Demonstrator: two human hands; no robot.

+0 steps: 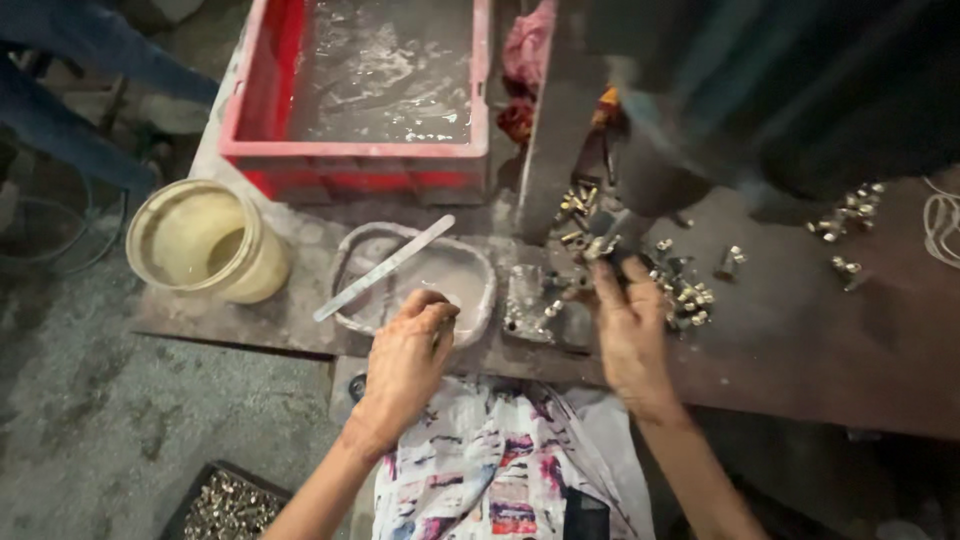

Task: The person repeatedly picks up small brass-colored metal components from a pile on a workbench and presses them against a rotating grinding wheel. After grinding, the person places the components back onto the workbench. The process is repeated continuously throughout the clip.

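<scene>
My left hand (408, 358) hovers over the near rim of a shallow grey dish (478, 262) of pale paste, its fingers pinched together; whether it holds anything I cannot tell. A flat white stick (385, 268) lies across that dish. My right hand (626, 322) reaches into a heap of small metal fittings (678, 290) on the dark workbench (800, 340), its fingertips closed on a small metal fitting (603, 246). A silvery metal block (528, 302) sits between my two hands.
A red crate (352, 152) of cloudy water stands at the back. A cream plastic tub (205, 240) sits at the left. More fittings (845, 215) lie scattered at the right. A dark tray of metal parts (228, 505) is on the floor. A patterned cloth (505, 460) covers my lap.
</scene>
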